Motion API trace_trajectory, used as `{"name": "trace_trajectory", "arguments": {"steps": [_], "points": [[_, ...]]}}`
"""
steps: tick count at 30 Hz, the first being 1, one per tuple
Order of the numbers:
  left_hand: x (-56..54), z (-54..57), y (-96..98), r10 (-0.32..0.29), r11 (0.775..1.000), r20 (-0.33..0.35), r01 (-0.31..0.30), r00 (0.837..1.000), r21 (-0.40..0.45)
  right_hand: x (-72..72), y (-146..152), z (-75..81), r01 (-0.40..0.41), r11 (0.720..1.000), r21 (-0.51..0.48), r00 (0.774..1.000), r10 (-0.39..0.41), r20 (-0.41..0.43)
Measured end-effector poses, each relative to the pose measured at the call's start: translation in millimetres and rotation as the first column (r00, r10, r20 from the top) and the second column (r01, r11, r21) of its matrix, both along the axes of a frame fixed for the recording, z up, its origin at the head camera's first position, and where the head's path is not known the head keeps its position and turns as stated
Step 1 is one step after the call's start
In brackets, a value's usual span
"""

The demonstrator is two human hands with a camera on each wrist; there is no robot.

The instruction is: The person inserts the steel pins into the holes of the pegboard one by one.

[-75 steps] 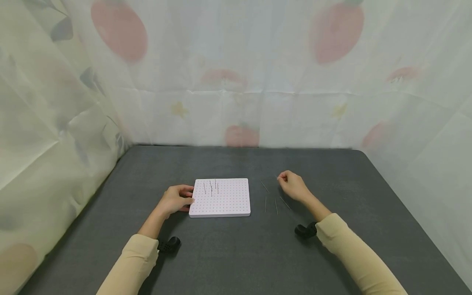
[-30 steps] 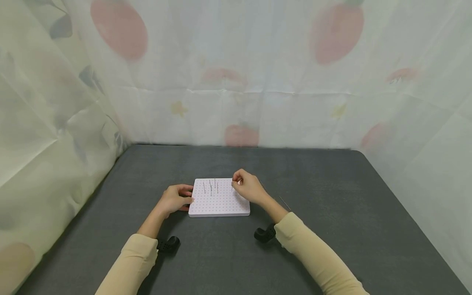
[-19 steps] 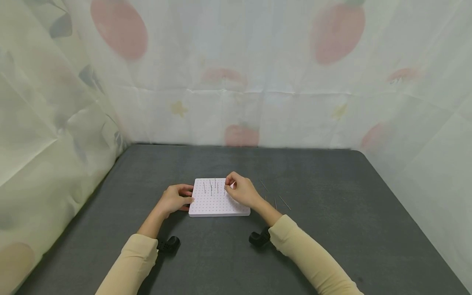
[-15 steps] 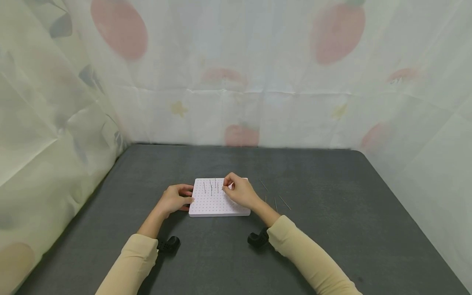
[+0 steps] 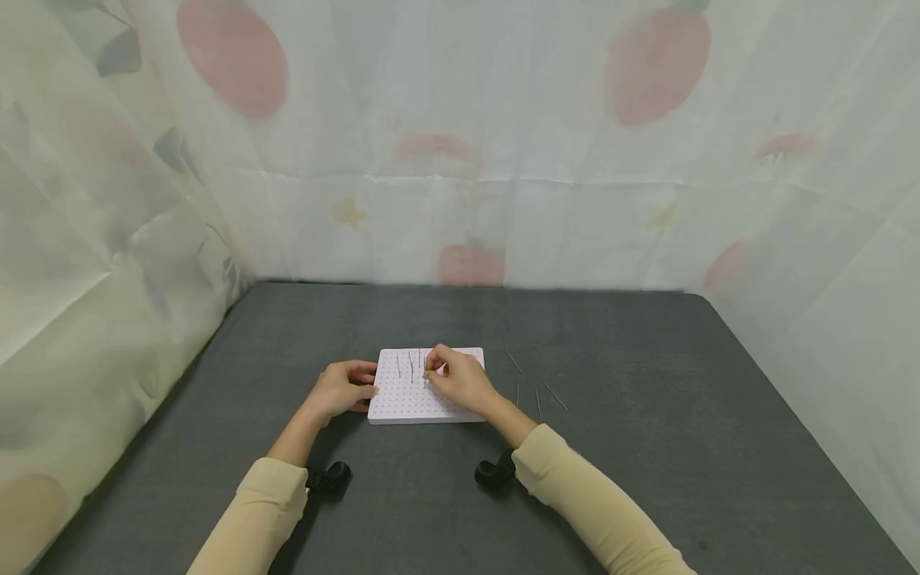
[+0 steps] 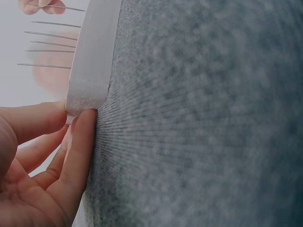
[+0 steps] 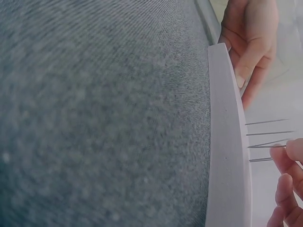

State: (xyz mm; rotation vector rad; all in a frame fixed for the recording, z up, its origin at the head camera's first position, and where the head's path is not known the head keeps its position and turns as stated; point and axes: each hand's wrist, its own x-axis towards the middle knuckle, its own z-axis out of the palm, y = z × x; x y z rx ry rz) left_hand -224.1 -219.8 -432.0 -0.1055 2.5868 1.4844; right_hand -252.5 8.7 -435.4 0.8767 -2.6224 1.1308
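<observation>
A white board [image 5: 431, 407] dotted with small holes lies on the table. My left hand [image 5: 338, 390] holds its left edge, thumb at the top rim and fingers along the side, as the left wrist view shows. Several thin metal needles [image 6: 45, 65] stand upright in the board's back left part. My right hand [image 5: 463, 383] is over the board, pinching another needle [image 7: 265, 146] between thumb and forefinger. That needle's lower end is right at the board's surface, beside the standing ones. The other right fingers are loosely bent.
Several loose needles [image 5: 552, 395] lie on the dark grey table [image 5: 647, 375] to the right of the board. A patterned curtain [image 5: 561, 239] hangs behind the table and along its sides. Each wrist carries a black camera mount [image 5: 331, 477].
My right hand has come left from beside the loose needles, carrying one needle over the board, then moved further left and closer to me, next to the standing needles. My left hand has stayed put.
</observation>
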Motion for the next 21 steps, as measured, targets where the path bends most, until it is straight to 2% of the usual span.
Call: {"name": "trace_trajectory", "arguments": {"steps": [21], "points": [[-2.4,-2.3,-1.4,0.002,1.000,0.012,-0.002,1.000,-0.002,-0.8,-3.3,-2.8,-0.013,0.996,0.090,1.000,0.015,-0.022]]}}
